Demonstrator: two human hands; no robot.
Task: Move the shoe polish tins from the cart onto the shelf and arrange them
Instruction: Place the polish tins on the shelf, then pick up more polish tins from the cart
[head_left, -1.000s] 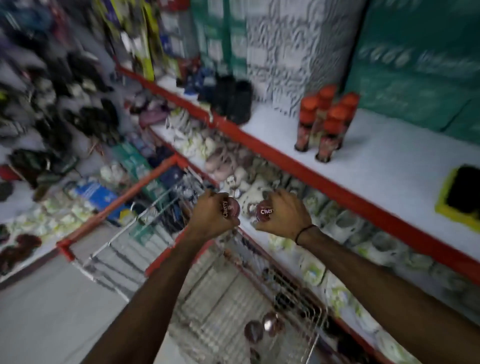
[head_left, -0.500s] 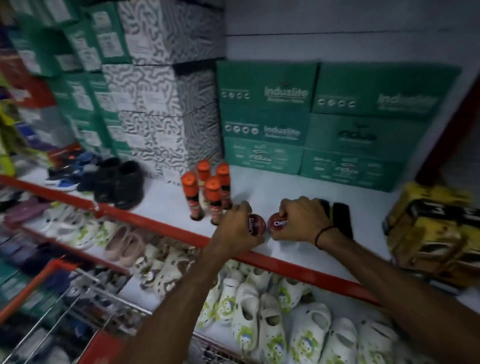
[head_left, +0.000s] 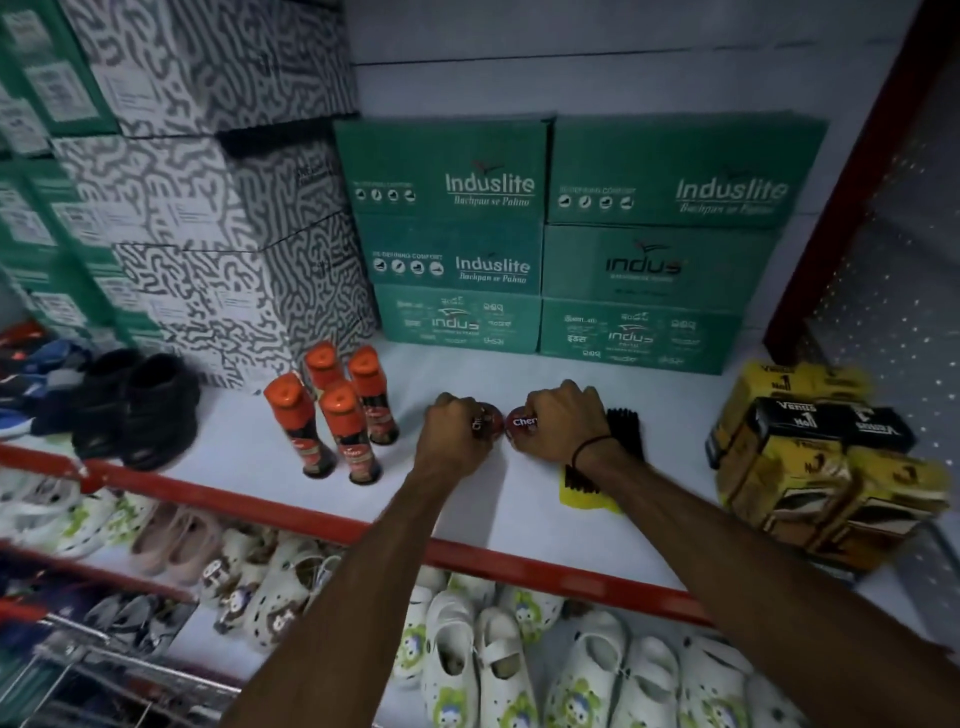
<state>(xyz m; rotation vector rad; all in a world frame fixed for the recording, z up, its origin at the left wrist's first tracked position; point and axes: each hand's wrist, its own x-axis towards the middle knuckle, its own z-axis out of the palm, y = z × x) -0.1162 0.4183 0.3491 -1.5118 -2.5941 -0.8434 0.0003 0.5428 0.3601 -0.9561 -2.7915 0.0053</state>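
Two round red tins (head_left: 491, 422) – one clamped per hand, left hand (head_left: 453, 436), right hand (head_left: 563, 423) – over shelf (head_left: 467, 499).

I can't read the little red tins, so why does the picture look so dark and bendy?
Head view: dim, bluish light; the wide lens bows the shelf edge and tilts the green boxes; the left hand and right hand cover most of each tin; the edges, like the yellow packs, smear with blur.

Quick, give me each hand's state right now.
Left hand: closed on a shoe polish tin over the white shelf.
Right hand: closed on a second tin.
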